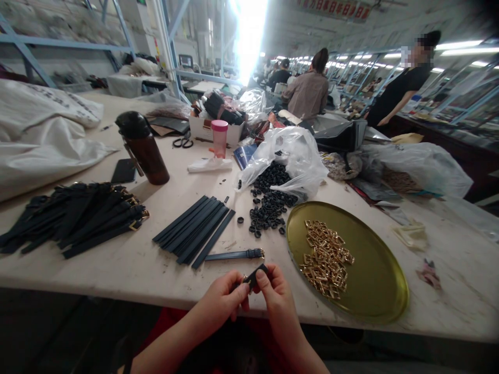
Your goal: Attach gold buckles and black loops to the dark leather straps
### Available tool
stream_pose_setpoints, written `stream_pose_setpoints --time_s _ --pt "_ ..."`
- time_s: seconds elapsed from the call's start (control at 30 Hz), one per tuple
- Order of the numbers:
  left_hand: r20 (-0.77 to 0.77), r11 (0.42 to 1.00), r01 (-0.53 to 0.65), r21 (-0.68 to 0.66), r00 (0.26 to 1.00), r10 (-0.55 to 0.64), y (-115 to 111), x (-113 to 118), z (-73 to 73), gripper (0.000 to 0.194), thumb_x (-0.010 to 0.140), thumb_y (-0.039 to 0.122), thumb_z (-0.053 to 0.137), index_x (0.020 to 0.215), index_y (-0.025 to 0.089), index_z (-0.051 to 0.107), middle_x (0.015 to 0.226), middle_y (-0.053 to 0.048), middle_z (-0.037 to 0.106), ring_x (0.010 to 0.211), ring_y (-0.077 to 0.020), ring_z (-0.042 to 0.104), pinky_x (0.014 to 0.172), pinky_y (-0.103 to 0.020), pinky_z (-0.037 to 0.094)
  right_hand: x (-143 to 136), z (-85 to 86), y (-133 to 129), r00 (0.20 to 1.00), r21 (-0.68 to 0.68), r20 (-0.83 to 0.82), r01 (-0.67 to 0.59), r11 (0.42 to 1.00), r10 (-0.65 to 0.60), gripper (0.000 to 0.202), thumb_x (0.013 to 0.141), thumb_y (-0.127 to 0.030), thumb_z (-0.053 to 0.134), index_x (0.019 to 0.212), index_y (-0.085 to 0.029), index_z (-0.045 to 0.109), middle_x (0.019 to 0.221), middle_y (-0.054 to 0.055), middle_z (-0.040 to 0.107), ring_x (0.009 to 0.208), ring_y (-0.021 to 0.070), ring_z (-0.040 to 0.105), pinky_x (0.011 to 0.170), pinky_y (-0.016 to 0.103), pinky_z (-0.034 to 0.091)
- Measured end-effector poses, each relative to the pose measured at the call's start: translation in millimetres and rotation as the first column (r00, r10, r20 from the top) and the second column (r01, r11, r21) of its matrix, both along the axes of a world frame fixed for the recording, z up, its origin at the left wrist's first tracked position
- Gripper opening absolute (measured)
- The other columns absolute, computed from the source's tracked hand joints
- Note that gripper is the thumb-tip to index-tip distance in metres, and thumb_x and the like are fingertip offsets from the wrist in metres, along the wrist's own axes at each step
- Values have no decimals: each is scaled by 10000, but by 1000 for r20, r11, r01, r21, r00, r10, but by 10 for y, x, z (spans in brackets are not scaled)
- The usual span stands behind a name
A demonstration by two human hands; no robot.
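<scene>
Close to the table's front edge, a short visible length of black strap (255,277) is held between my two hands. My left hand (226,296) pinches its left end, where a bit of gold buckle shows among the fingers. On the strap's other end, my right hand (276,291) presses with thumb and fingers. Just beyond them lies a strap with a gold buckle (236,255). A row of flat black straps (193,226) sits behind it to the left. Black strap loops (268,205) spill from a clear plastic bag (298,156). Gold buckles (326,259) are heaped on a round gold tray (374,275).
Buckled straps (89,213) are piled at left. Behind them stand a dark bottle (146,150), a phone (123,171), scissors (183,141) and a pink cup (219,139). White sacking (42,140) covers the far left. Other people are in the background.
</scene>
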State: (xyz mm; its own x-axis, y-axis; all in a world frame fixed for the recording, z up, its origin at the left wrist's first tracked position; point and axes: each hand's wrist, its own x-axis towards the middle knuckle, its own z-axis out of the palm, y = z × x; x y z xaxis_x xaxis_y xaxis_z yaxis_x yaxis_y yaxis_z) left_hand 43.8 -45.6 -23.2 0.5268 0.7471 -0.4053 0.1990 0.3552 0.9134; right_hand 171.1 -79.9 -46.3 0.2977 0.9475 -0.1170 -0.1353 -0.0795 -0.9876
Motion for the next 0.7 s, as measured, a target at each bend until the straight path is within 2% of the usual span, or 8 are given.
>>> stream_pose_setpoints --time_s 0.2,0.33,0.5,0.7 --pt "81 989 23 -146 997 -12 26 4 16 276 706 425 540 723 159 468 536 47 536 367 -45 379 387 -169 269 26 -22 23 999 -58 -15 -32 998 31 278 796 -439 526 702 -178 514 587 -32 484 559 114 458 541 223 396" --pt "106 983 -8 -186 994 28 17 12 4 299 680 440 568 702 160 467 529 45 536 373 -47 384 384 -168 272 11 -75 42 1000 -75 -15 -26 997 25 299 800 -453 508 692 -174 513 549 -39 466 514 108 439 502 222 385" --pt "81 990 -84 -113 992 93 -28 30 2 303 704 459 520 674 167 443 523 43 531 362 -43 353 376 -168 254 -11 -39 25 982 11 181 57 998 -58 285 793 -466 514 736 -187 513 611 -22 525 580 133 507 560 249 418" --pt "8 997 -79 -25 997 79 -71 25 -6 320 745 484 476 720 165 464 524 54 507 356 -48 311 367 -183 229 4 -2 40 1000 -73 5 -17 997 18 306 788 -462 520 682 -177 495 533 -41 473 506 109 450 493 222 389"
